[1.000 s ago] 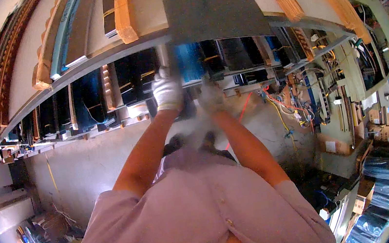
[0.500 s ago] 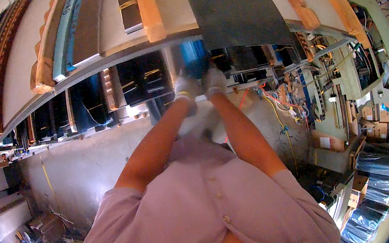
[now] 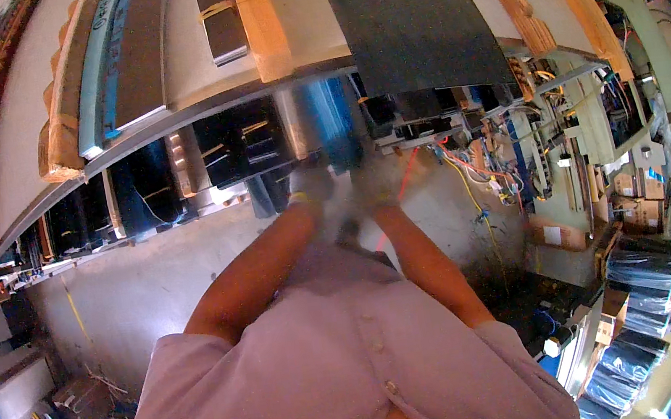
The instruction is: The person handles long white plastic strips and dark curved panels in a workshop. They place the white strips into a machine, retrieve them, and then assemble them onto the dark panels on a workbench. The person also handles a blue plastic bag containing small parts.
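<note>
Under the tabletop, a long blue piece [image 3: 332,121] sticks out of the lower shelf toward me, blurred by motion. Its near end lies between my two gloved hands. My left hand [image 3: 312,185] grips its left side, in a pale glove with a yellow band at the wrist. On the right side my right hand [image 3: 374,179] holds it too, more smeared; single fingers do not show. What the piece is made of cannot be made out. Left of it lies a pale wooden bar [image 3: 291,122], and further left a dark stack [image 3: 238,142] tied with yellowish bands.
Above, the tabletop [image 3: 307,22] carries a large dark sheet [image 3: 421,20], wooden bars [image 3: 260,24], a light blue bar [image 3: 101,71] and a banded dark strip [image 3: 223,21]. Tangled cables [image 3: 491,168] hang at right, beside a pale green machine [image 3: 643,33]. Plastic-wrapped stacks [image 3: 645,279] stand lower right.
Both hands have come back toward my body, and the blue piece has slid out with them. The view has shifted slightly.
</note>
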Available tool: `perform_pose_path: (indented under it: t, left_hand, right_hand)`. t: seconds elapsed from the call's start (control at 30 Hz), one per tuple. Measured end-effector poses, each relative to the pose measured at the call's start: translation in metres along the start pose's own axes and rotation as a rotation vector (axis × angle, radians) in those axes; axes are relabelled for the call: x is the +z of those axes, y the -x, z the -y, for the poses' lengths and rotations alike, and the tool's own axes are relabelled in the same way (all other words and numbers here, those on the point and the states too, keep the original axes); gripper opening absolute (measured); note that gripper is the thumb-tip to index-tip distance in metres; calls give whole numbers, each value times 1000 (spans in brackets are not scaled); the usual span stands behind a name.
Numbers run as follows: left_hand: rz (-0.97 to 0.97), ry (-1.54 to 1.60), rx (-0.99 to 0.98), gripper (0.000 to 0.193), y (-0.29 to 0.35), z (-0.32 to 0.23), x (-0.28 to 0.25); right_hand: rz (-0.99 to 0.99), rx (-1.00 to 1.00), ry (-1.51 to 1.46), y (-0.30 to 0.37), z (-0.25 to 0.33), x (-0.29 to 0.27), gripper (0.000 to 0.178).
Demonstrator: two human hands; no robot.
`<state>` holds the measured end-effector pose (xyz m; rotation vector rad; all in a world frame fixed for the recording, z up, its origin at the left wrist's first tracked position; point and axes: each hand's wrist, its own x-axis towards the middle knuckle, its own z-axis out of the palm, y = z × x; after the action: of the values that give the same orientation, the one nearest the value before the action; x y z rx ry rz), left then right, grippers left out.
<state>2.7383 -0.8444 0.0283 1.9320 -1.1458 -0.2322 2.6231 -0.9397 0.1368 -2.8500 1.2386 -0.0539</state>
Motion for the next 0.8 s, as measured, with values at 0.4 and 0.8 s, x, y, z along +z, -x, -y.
perform_pose_path:
  t: [0.4, 0.8]
  left_hand:
    - [6, 699, -525, 16, -3, 10, 16]
    - [102, 716, -874, 17, 4, -7, -1]
  right_hand:
    - [-45, 81, -735, -17, 3, 36, 58]
    - [-30, -28, -628, 8, 1, 22, 75]
